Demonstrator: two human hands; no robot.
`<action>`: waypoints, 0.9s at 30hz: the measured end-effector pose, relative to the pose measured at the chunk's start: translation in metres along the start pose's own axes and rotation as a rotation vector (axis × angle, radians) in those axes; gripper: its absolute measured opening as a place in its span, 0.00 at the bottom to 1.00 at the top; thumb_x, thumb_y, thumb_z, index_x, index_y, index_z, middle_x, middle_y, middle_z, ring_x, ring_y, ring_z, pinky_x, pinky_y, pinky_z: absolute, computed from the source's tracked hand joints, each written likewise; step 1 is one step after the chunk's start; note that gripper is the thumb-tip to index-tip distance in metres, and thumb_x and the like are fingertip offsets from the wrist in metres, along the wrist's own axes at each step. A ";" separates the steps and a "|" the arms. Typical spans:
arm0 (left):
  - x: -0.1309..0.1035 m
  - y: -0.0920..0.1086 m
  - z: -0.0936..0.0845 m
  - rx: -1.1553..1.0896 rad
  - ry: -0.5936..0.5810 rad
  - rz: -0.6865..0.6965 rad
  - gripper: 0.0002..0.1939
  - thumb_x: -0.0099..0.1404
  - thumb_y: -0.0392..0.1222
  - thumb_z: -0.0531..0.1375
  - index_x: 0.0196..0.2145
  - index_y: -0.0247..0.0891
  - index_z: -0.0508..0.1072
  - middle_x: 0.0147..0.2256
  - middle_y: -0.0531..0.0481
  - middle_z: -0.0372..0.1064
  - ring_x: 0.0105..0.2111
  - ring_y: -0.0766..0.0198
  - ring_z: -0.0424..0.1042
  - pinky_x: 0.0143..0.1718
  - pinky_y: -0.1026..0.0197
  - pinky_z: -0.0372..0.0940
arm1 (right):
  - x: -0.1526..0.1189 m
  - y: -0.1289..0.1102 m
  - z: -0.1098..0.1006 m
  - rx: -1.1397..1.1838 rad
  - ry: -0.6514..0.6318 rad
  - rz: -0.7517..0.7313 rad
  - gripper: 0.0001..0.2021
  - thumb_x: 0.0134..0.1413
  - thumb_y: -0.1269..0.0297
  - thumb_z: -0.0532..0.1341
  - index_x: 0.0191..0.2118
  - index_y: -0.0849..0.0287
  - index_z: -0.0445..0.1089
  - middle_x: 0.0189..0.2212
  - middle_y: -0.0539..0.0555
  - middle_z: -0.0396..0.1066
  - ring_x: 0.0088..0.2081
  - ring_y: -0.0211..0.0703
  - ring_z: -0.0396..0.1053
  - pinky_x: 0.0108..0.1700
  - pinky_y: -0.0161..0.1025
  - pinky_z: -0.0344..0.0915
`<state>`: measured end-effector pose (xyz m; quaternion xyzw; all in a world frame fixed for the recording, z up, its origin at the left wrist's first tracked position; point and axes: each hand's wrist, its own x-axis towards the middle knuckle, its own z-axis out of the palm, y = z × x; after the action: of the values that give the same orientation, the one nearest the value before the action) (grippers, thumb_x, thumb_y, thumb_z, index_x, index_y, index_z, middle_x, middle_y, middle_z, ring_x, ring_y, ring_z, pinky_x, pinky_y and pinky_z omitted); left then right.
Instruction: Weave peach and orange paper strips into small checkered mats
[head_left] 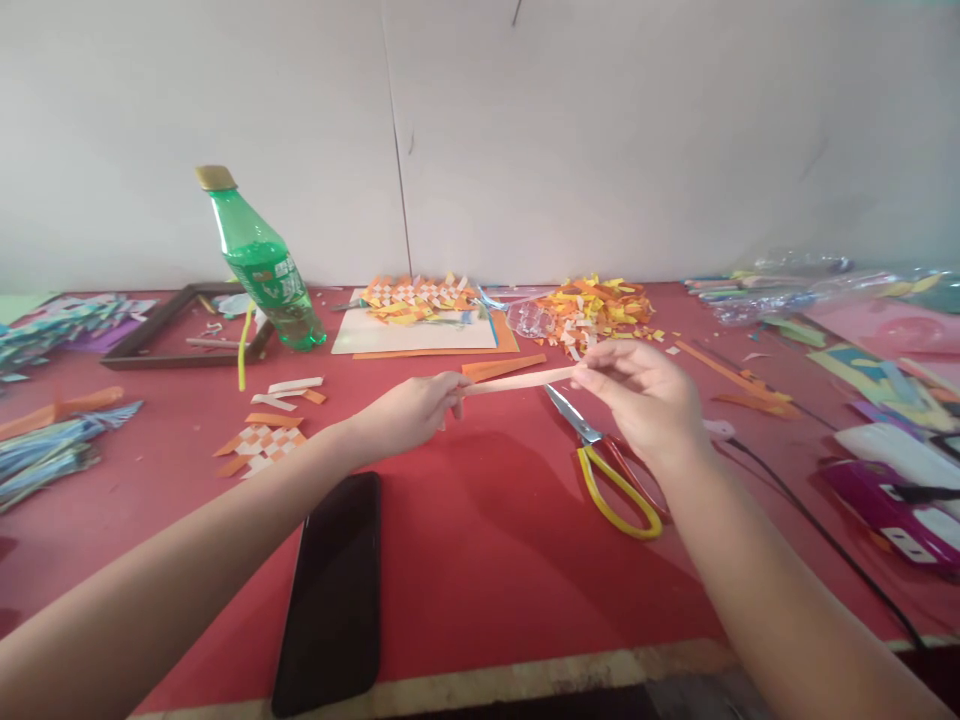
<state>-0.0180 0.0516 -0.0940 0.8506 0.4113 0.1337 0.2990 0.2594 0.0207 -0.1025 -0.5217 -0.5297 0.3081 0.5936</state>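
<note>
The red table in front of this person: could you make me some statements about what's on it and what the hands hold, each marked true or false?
1. The left hand and right hand hold one pale strip between them. True.
2. The scissors have two blue handles. False: one handle is yellow and the other red.
3. The green bottle has its cap on. True.
4. The black phone lies nearer the right forearm than the left. False: it lies nearer the left forearm.
5. A checkered woven piece lies on the red table. True.
</note>
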 end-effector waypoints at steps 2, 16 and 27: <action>-0.003 -0.001 -0.002 -0.035 -0.014 -0.013 0.16 0.73 0.42 0.46 0.49 0.40 0.70 0.40 0.48 0.75 0.34 0.61 0.73 0.38 0.59 0.66 | 0.004 -0.007 -0.006 0.001 0.033 -0.027 0.14 0.43 0.62 0.73 0.36 0.55 0.72 0.32 0.50 0.75 0.34 0.42 0.76 0.42 0.44 0.76; -0.031 0.006 -0.008 -0.558 -0.311 -0.252 0.17 0.69 0.49 0.50 0.42 0.35 0.72 0.30 0.52 0.62 0.26 0.67 0.63 0.30 0.62 0.62 | 0.052 -0.025 -0.030 0.064 0.089 0.078 0.17 0.31 0.70 0.76 0.30 0.59 0.72 0.24 0.48 0.75 0.29 0.38 0.75 0.38 0.38 0.72; -0.042 0.004 0.002 -0.899 -0.366 -0.374 0.07 0.61 0.41 0.61 0.36 0.36 0.75 0.25 0.56 0.61 0.23 0.70 0.57 0.28 0.63 0.57 | 0.068 -0.024 -0.031 -0.027 0.023 0.142 0.09 0.45 0.79 0.69 0.30 0.62 0.71 0.23 0.52 0.75 0.26 0.37 0.74 0.39 0.42 0.71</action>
<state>-0.0409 0.0164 -0.0920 0.5597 0.3991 0.0905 0.7206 0.3016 0.0677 -0.0560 -0.5694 -0.4888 0.3361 0.5692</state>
